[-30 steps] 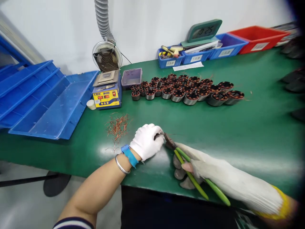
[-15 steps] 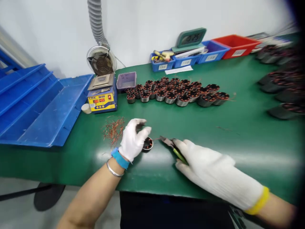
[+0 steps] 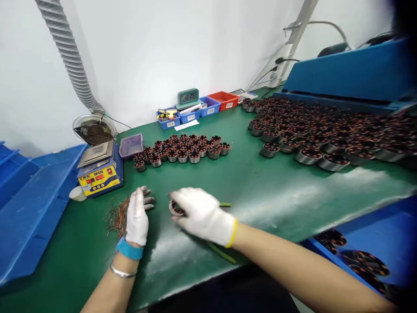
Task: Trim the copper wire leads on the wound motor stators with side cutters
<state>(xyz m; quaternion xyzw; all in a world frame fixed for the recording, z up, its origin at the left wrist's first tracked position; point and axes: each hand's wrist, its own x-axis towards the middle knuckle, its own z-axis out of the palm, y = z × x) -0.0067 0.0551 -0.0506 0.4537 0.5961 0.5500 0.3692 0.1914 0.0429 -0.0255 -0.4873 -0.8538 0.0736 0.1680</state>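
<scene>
My left hand [image 3: 137,217], in a white glove, is open with its fingers extended, and nothing shows in it. Beside it lies a heap of copper wire clippings [image 3: 117,216]. My right hand [image 3: 200,215], gloved too, has its thumb and fingers around a small motor stator [image 3: 175,209], a metal ring with a dark core. Green-handled pliers [image 3: 224,254] are partly hidden under the right hand, with their handles spread apart and their jaws out of sight. Farther back, several stators [image 3: 194,157] stand grouped in rows.
Many more stators [image 3: 308,155] cover the right side of the green table [image 3: 247,187]. A yellow-and-blue soldering pot [image 3: 100,176], a purple bin [image 3: 130,145] and a blue tray [image 3: 42,204] stand left. Small blue bins [image 3: 210,107] and a clock [image 3: 188,96] line the back.
My right hand has gone from gripping the pliers to the stator. My left hand has let go of the stator and moved left, towards the clippings. The view has swung right.
</scene>
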